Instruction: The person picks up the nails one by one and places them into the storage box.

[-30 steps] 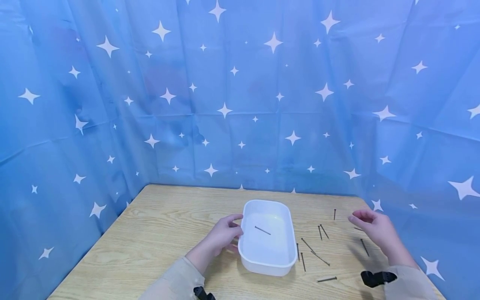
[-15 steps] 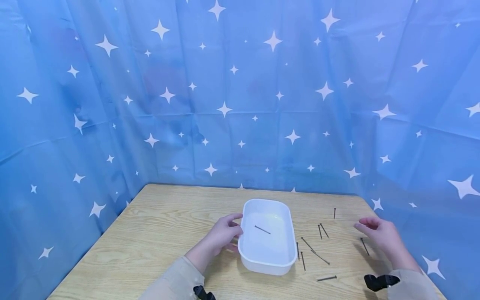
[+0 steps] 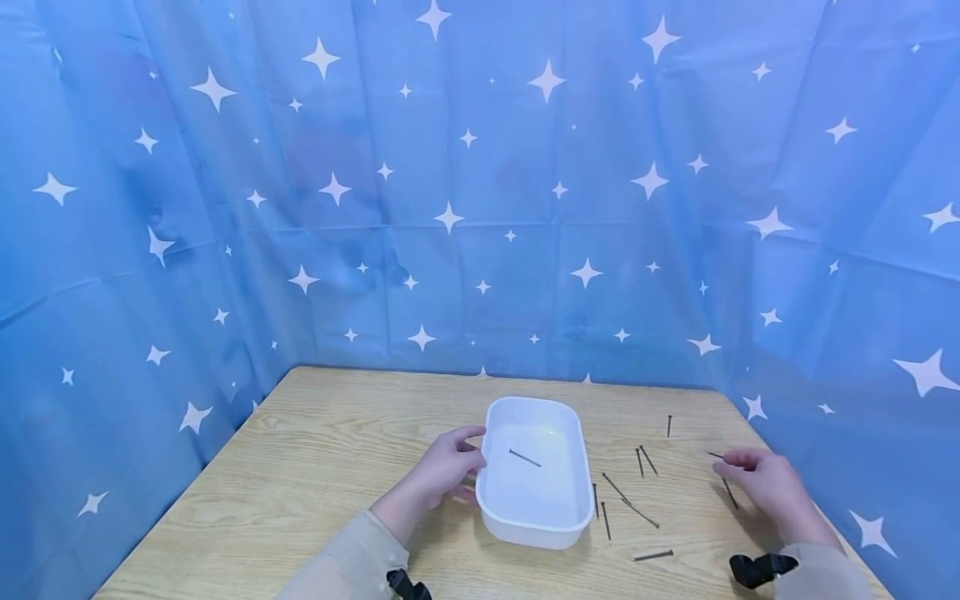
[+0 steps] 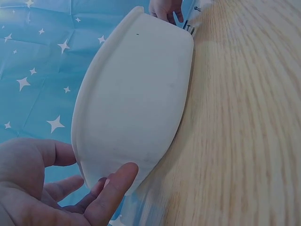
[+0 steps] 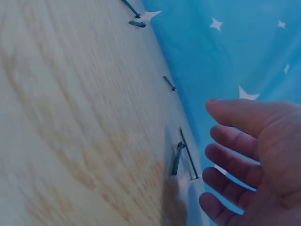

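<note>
A white plastic tub (image 3: 534, 537) stands on the wooden table with one dark nail (image 3: 525, 457) lying inside. My left hand (image 3: 442, 467) touches the tub's left side with fingers spread, one at the rim and another against the outer wall in the left wrist view. Over the table's right side, my right hand (image 3: 767, 487) has its fingers loosely bent and holds nothing. Just beyond its fingertips lies a nail (image 3: 715, 454), and a second nail (image 3: 730, 493) shows below them. The right wrist view has two nails (image 5: 178, 159) near the fingers, apart from them.
Several more nails are scattered between the tub and the right hand, among them a pair (image 3: 648, 461), a crossed pair (image 3: 640, 512) and a single near one (image 3: 653, 556). A blue star-patterned curtain (image 3: 480, 167) hangs around the wooden table (image 3: 315, 467).
My right hand has moved right and towards the near side, uncovering the nail at its fingertips. The left hand and the tub have stayed in place.
</note>
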The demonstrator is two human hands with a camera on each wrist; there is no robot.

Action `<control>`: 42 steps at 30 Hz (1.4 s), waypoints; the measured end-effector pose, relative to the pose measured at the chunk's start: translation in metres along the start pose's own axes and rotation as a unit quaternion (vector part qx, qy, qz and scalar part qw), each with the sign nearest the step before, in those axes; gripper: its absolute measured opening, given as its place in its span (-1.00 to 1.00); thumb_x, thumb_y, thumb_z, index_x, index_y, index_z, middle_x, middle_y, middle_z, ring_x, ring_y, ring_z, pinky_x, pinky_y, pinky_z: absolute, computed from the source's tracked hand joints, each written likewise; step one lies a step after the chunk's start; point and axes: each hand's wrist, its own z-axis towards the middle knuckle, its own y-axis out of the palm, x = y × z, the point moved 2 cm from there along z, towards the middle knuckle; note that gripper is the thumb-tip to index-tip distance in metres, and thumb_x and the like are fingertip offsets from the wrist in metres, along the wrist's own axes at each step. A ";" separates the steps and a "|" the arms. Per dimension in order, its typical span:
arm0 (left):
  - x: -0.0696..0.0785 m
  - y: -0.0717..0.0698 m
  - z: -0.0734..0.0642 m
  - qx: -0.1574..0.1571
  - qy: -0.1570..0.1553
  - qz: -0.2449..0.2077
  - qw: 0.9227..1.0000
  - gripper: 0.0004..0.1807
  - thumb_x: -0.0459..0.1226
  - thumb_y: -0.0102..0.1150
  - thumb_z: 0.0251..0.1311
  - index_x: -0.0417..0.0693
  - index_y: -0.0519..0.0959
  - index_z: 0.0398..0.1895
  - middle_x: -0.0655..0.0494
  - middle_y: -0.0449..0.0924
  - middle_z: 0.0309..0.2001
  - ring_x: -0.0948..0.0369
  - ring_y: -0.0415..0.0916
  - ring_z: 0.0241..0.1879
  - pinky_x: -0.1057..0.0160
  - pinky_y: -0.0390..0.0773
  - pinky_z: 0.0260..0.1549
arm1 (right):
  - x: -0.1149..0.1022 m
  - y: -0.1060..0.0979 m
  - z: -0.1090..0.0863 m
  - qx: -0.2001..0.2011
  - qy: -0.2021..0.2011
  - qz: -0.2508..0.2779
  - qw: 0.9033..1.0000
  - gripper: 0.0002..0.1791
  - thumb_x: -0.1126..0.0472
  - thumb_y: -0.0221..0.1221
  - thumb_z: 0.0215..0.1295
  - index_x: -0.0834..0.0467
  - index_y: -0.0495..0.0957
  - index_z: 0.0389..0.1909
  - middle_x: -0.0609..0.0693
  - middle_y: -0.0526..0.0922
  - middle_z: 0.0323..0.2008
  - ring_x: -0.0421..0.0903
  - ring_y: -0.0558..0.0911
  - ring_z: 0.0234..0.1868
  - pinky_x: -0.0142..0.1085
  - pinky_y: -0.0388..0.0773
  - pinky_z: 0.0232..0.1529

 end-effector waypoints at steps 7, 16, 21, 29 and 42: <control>0.000 0.000 0.000 0.002 -0.002 0.000 1.000 -0.22 -0.39 0.18 0.13 -0.13 0.30 0.51 -0.30 0.50 0.04 -0.05 0.57 -0.19 -0.04 0.78 -0.46 | 0.005 0.003 0.000 -0.011 -0.007 -0.018 1.000 -0.35 -0.12 0.24 0.39 0.47 0.58 0.03 0.36 0.64 -0.10 0.28 0.59 -0.08 0.12 0.59 -0.14; 0.000 0.000 0.001 0.000 -0.002 -0.001 1.000 -0.22 -0.38 0.18 0.14 -0.14 0.30 0.51 -0.31 0.49 0.04 -0.03 0.57 -0.20 -0.04 0.78 -0.46 | 0.014 0.005 -0.001 -0.020 0.008 -0.036 0.999 -0.36 -0.17 0.30 0.28 0.40 0.65 -0.05 0.37 0.66 -0.09 0.30 0.60 -0.07 0.14 0.58 -0.12; 0.000 0.000 0.001 -0.001 -0.001 0.001 1.000 -0.23 -0.38 0.19 0.14 -0.14 0.30 0.51 -0.31 0.49 0.05 -0.03 0.57 -0.20 -0.02 0.78 -0.47 | 0.019 0.006 0.001 -0.036 0.022 -0.039 0.998 -0.38 -0.19 0.32 0.24 0.34 0.68 -0.07 0.26 0.69 -0.14 0.11 0.61 -0.19 -0.02 0.58 -0.25; 0.001 0.000 0.001 -0.001 -0.002 -0.001 1.000 -0.23 -0.39 0.19 0.15 -0.15 0.29 0.51 -0.32 0.48 0.05 -0.05 0.57 -0.18 -0.03 0.78 -0.46 | 0.021 0.009 0.004 -0.043 0.012 -0.042 0.998 -0.49 -0.09 0.33 0.28 0.32 0.70 -0.11 0.21 0.70 -0.17 0.20 0.63 -0.13 0.06 0.59 -0.21; -0.001 0.000 0.001 -0.001 -0.001 -0.002 1.000 -0.22 -0.40 0.19 0.14 -0.16 0.29 0.51 -0.32 0.49 0.04 -0.07 0.59 -0.18 -0.04 0.78 -0.47 | 0.018 0.009 0.002 -0.039 -0.005 -0.044 0.998 -0.61 -0.02 0.31 0.32 0.26 0.74 -0.13 0.22 0.71 -0.15 0.25 0.62 -0.09 0.09 0.58 -0.18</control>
